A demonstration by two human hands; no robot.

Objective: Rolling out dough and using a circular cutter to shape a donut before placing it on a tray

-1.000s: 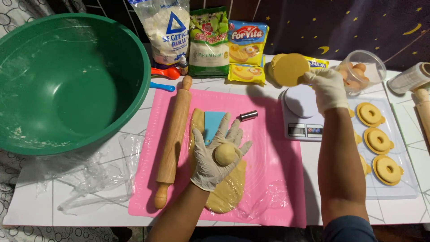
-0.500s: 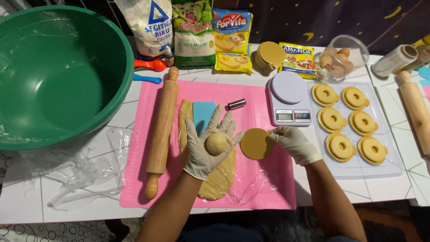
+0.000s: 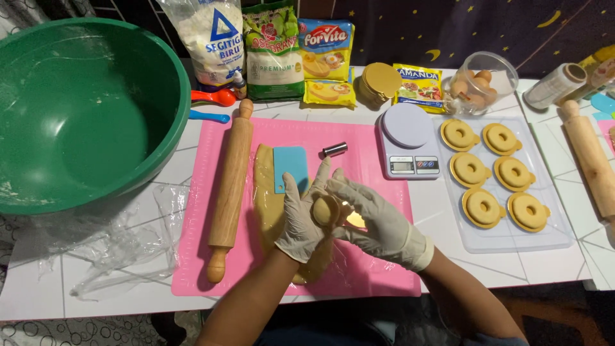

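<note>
Cupping a small ball of dough (image 3: 325, 210) in its gloved palm, the left hand (image 3: 304, 218) sits over the lower middle of the pink mat (image 3: 378, 138), fingers curled loosely up around the ball and not clenched on it. The right hand (image 3: 375, 221), gloved too, comes in from the right and meets the left at the ball; its fingers grasp a thin round golden disc (image 3: 354, 220), mostly hidden, of which only an edge shows just right of the ball. So the ball lies directly left of the right hand's fingertips and touches or nearly touches them, while the left hand is under it and clearly the nearer of the two. Beneath both hands a long slab of dough (image 3: 268, 198) runs with its long axis away from the person, parallel to the wooden rolling pin (image 3: 230, 186) just to its left, and a blue scraper (image 3: 290, 168) rests on the slab's far end. A small metal cutter tube (image 3: 334, 150) lies on the mat beyond the hands. To the right, on the white surface (image 3: 38, 288), stand a kitchen scale (image 3: 409, 138) and a clear tray (image 3: 512, 240) carrying six filled ring-shaped pieces on golden discs. A large green bowl (image 3: 83, 109) fills the left side, with bags of ingredients and a stack of golden discs (image 3: 378, 80) along the back.
</note>
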